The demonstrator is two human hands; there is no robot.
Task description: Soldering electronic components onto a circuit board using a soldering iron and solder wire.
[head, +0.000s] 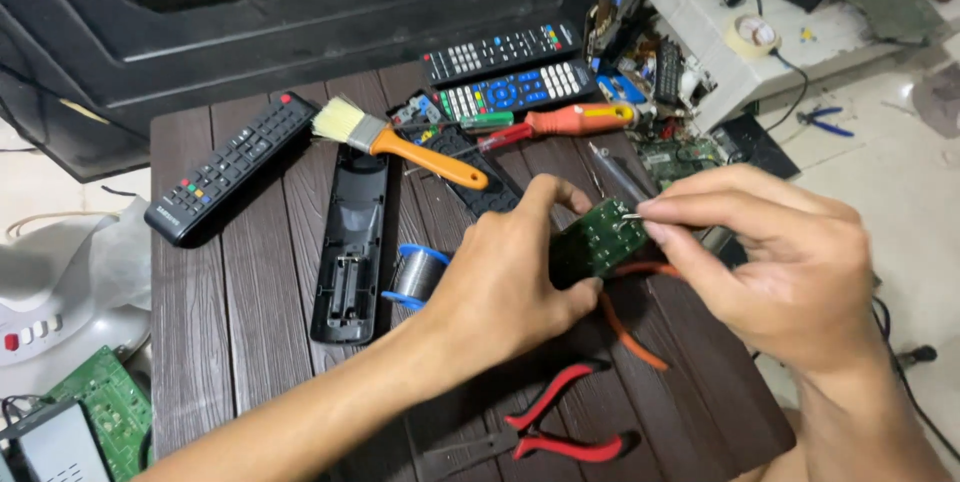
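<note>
My left hand (505, 277) grips a small green circuit board (598, 240) above the dark wooden table (230, 312). My right hand (780, 262) pinches a tiny metal part at the board's upper edge with thumb and forefinger. Orange wires (625, 327) hang from the board down to the table. Red-handled pliers (555, 432) lie below my hands. A solder spool (415, 274) sits just left of my left hand.
An open black remote shell (350, 242), a brush with an orange handle (400, 147), several remotes (225, 167), a red-and-orange screwdriver (565, 122) and loose electronic parts lie on the table. Another green board (100, 407) lies at the lower left. Blue pliers (825, 122) rest on the floor.
</note>
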